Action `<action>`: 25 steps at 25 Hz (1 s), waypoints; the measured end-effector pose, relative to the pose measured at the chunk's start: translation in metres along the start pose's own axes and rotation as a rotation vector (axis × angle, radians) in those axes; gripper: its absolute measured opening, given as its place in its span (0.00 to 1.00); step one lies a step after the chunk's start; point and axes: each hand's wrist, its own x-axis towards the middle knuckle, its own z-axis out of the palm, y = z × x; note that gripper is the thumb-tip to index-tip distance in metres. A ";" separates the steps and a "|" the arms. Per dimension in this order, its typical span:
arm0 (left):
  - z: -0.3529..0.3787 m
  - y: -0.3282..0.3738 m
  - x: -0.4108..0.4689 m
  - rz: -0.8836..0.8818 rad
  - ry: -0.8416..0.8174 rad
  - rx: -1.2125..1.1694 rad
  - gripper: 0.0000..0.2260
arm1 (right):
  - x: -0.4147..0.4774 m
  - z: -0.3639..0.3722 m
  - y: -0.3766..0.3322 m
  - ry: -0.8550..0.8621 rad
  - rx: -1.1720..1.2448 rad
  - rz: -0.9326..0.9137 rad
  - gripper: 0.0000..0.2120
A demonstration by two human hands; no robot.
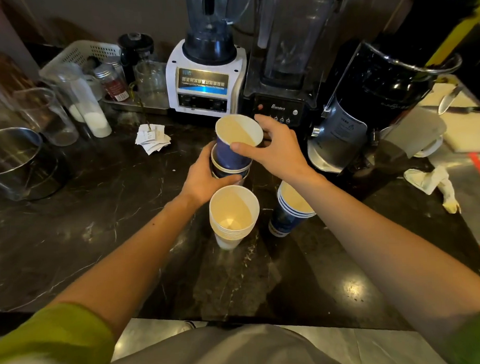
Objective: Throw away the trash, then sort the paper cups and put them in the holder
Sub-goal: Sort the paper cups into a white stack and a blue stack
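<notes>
Right hand [273,150]: thumb and fingers pinch the rolled rim of a tapered blue paper cup [231,155], cream inside, sitting partway in a short blue stack [229,172]. Left hand [206,179] curls round that stack's lower part. Just below the left fingers is a white cup stack [233,217] with layered rims. Under the right wrist is a second blue stack [289,215]. All are on a dark, glossy, veined stone counter [98,214]. Left of the fingers lie paper slips [151,138]; far right, a crumpled napkin [430,182].
</notes>
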 end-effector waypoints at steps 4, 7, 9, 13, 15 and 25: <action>0.003 -0.007 0.000 0.005 0.053 0.008 0.39 | -0.018 -0.038 -0.024 0.227 0.227 -0.043 0.21; 0.003 -0.008 0.004 -0.017 0.056 0.029 0.40 | -0.044 -0.068 -0.027 0.330 0.277 -0.056 0.16; 0.004 -0.009 0.005 -0.009 0.079 0.057 0.40 | -0.062 -0.081 -0.018 0.370 0.283 -0.034 0.18; 0.008 -0.010 0.007 0.007 0.072 0.023 0.40 | -0.092 -0.107 0.003 0.451 0.264 0.046 0.29; 0.006 -0.011 0.008 0.016 0.078 0.021 0.40 | -0.101 -0.114 0.008 0.461 0.257 0.047 0.29; 0.008 -0.012 0.009 -0.008 0.061 0.075 0.39 | -0.114 -0.108 0.040 0.185 0.146 0.097 0.38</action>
